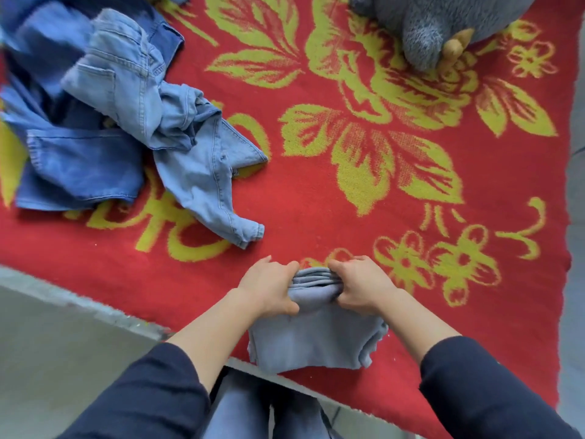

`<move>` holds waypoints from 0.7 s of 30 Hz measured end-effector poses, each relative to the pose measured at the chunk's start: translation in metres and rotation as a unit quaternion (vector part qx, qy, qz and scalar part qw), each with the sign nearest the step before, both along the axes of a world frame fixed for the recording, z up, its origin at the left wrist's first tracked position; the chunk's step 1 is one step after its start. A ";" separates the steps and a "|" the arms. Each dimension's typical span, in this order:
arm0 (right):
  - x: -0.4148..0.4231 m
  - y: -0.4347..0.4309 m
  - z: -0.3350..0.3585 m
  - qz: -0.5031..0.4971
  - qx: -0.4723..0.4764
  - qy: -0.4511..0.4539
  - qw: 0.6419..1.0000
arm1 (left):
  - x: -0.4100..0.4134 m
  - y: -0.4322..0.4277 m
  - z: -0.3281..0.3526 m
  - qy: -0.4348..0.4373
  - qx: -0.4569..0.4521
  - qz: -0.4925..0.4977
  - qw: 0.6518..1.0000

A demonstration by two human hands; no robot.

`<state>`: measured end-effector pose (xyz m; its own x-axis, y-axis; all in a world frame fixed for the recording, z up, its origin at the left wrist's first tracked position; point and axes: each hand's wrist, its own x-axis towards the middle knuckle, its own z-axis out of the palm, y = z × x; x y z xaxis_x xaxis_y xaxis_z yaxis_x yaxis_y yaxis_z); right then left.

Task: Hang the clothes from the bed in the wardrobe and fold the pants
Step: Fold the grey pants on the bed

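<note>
From the head view, the left hand [269, 288] and the right hand [361, 285] each grip the bunched top of the folded grey-blue pants [311, 340] at the near edge of the red bed cover [316, 198]. A heap of jeans [110, 122], perhaps three pairs, lies far left.

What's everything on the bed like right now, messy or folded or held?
Pale blue cloth pants: folded in layers, held by both hands.
Left hand: grips the pants' folded end.
Right hand: grips it too.
Heap of blue denim jeans: crumpled, unfolded.
Grey plush toy: lying, partly cut off.
Red blanket with yellow flowers: spread flat.
</note>
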<state>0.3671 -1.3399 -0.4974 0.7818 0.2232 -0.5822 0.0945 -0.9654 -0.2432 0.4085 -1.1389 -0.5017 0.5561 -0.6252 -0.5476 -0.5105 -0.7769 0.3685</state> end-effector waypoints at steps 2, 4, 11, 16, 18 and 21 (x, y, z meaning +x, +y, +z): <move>-0.017 0.014 0.024 0.029 0.006 -0.015 0.999 | -0.033 0.018 0.025 -0.043 -0.014 0.044 0.998; -0.030 0.026 0.044 0.064 0.016 -0.047 0.997 | -0.065 0.036 0.043 -0.058 -0.023 0.088 0.994; -0.058 0.120 0.108 0.320 0.044 -0.113 0.940 | -0.175 0.128 0.111 -0.124 0.007 0.252 0.960; -0.078 0.242 0.138 0.435 0.080 -0.147 0.885 | -0.243 0.224 0.146 -0.155 0.072 0.372 0.912; -0.089 0.295 0.148 0.470 0.086 -0.152 0.865 | -0.269 0.265 0.157 -0.163 0.087 0.416 0.890; -0.111 0.379 0.159 0.525 0.095 -0.168 0.829 | -0.310 0.331 0.168 -0.167 0.104 0.481 0.854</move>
